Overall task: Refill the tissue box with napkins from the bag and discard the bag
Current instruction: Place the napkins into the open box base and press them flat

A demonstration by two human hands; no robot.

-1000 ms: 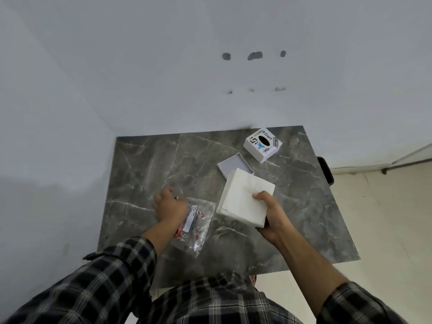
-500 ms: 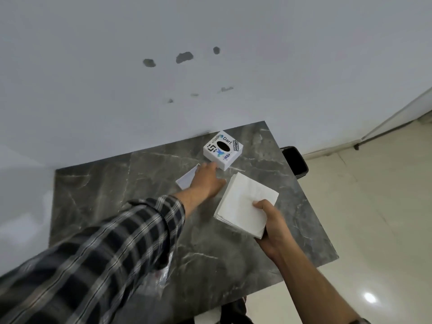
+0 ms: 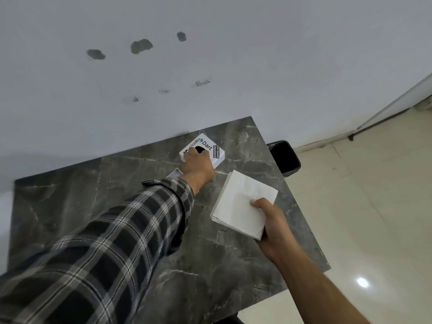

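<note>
Dark grey marble table (image 3: 117, 195): left hand (image 3: 197, 163) grips white square tissue box (image 3: 214, 149) printed "code", "Dart", "SOFTWARE ENGINEER"; right hand (image 3: 272, 224) pinches white napkin stack (image 3: 240, 209).

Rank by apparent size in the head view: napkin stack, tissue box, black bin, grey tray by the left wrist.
1. napkin stack, though it is nearest the camera
2. tissue box and black bin: look alike, both partly hidden, not ranked
3. grey tray: only a corner shows past the left hand

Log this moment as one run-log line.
left hand: gripping tissue box on table | right hand: holding napkin stack above table | bag: not visible | bin: beside table
</note>
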